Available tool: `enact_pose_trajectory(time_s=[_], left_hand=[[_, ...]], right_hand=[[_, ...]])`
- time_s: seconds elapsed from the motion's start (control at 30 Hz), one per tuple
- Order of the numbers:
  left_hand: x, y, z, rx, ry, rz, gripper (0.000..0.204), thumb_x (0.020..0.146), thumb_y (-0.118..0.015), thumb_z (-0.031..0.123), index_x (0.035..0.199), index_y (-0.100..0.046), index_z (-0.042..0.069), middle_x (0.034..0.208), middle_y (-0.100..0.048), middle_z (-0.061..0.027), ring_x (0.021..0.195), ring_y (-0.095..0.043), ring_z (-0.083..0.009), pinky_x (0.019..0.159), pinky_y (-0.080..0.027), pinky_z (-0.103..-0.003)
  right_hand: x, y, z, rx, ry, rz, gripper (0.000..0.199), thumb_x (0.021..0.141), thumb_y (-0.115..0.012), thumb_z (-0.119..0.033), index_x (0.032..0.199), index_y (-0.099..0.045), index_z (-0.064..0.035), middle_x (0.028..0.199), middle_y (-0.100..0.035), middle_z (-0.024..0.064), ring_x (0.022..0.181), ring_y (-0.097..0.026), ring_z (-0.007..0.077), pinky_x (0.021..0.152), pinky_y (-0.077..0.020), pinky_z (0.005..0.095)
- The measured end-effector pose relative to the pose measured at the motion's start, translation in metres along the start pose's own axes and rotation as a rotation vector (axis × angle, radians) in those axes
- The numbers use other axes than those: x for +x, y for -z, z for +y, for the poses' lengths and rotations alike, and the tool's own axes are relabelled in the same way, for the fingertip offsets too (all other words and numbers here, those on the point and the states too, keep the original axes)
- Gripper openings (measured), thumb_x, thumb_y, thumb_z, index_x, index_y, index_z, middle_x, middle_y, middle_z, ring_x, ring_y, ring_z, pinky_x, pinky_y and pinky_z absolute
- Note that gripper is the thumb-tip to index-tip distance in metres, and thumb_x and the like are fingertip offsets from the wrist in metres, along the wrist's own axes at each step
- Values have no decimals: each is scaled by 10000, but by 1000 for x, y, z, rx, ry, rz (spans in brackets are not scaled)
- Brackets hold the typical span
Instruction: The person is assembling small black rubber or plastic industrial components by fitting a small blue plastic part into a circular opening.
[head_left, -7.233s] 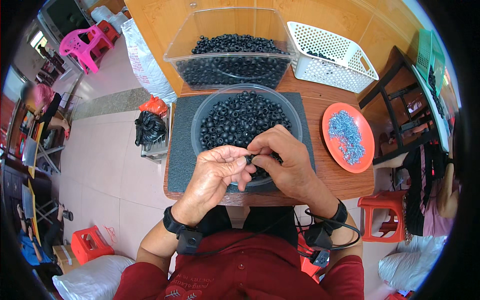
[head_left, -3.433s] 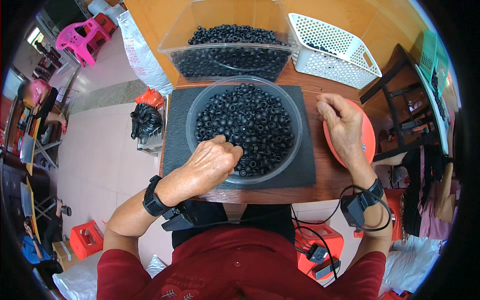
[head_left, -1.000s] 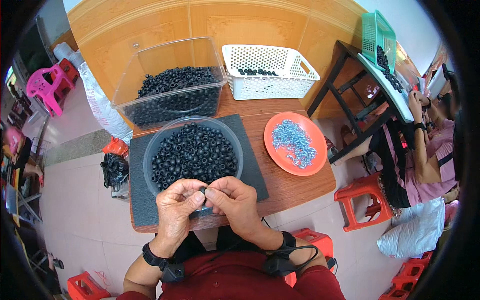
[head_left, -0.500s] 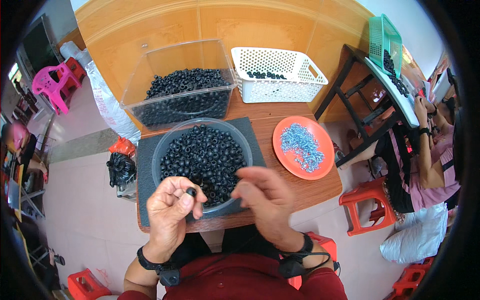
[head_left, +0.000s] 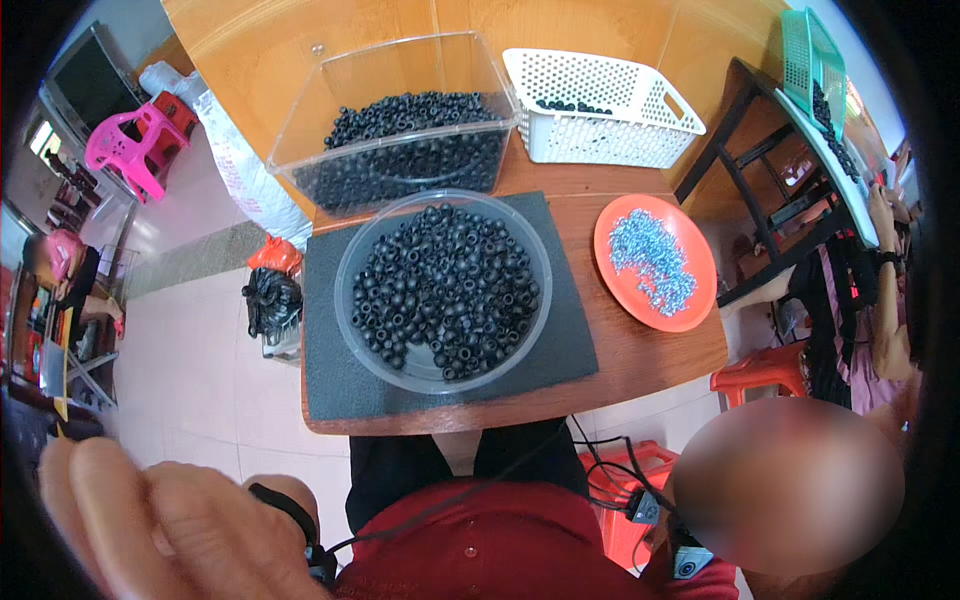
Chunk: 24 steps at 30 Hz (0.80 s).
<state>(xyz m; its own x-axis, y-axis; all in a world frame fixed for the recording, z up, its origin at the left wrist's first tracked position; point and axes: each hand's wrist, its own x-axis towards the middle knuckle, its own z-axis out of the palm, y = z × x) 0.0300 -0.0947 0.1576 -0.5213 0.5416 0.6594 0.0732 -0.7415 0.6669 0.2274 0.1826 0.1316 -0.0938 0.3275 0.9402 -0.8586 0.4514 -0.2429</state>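
Through the head camera I see the small, round, hollow black plastic pieces (head_left: 445, 290) heaped well apart from the left hand (head_left: 185, 525), up and to its right, across the table's front edge. They are also well apart from the skin-coloured blur at the lower right, where I take the right hand (head_left: 788, 488) to be.

The heap fills most of a round, clear plastic tub (head_left: 400, 376), with a little bare bottom showing near its front. The tub rests on a dark grey rectangular mat (head_left: 328, 372) on the brown wooden table (head_left: 655, 360). Behind it I have a rectangular, clear plastic box (head_left: 395, 147), about half full of the same black pieces, and just beside that a white perforated plastic basket (head_left: 610, 140) with a few more. To the right, a round orange plate (head_left: 690, 240) bears a spread of tiny, shiny silvery-blue bits (head_left: 652, 262).

The left hand looms close to my lens, blurred, its fingers bent together and a black strap (head_left: 285, 508) at its wrist. I can't tell whether it is clenched, released or grasping something. The right hand is smeared over completely, so I can't read its state either.
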Motion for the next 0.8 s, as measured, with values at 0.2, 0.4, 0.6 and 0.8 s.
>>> enact_pose_trajectory(time_s=[0.2, 0.4, 0.6, 0.8], left_hand=[[-5, 24, 13, -374, 140, 112, 98, 928, -470, 26, 910, -374, 32, 722, -509, -82, 438, -500, -157, 366, -422, -252], [-13, 23, 11, -356, 99, 165, 93, 922, -483, 32, 918, -393, 55, 768, -507, -54, 480, -492, -154, 385, -406, -268], [3, 28, 7, -333, 76, 98, 93, 917, -496, 39, 925, -412, 77, 813, -505, -25, 521, -484, -152, 405, -390, -284], [34, 41, -12, -363, 71, -42, 98, 912, -509, 45, 933, -431, 100, 859, -502, 3, 562, -476, -150, 424, -374, -300]], right_hand=[[-11, 31, 4, 64, -136, 55, 698, 866, -529, -382, 1253, -355, 172, 1279, -433, 297, 1171, -418, 313, 975, -297, 399], [-3, 17, 14, 135, -209, 40, 682, 866, -529, -369, 1248, -362, 171, 1276, -437, 293, 1169, -420, 308, 975, -298, 395], [-7, 7, 8, 169, -185, 89, 667, 867, -529, -356, 1244, -368, 170, 1273, -441, 288, 1167, -423, 304, 975, -299, 392], [-13, -7, 8, 134, -105, 151, 651, 867, -529, -344, 1239, -375, 169, 1270, -445, 284, 1166, -425, 300, 975, -300, 388]])
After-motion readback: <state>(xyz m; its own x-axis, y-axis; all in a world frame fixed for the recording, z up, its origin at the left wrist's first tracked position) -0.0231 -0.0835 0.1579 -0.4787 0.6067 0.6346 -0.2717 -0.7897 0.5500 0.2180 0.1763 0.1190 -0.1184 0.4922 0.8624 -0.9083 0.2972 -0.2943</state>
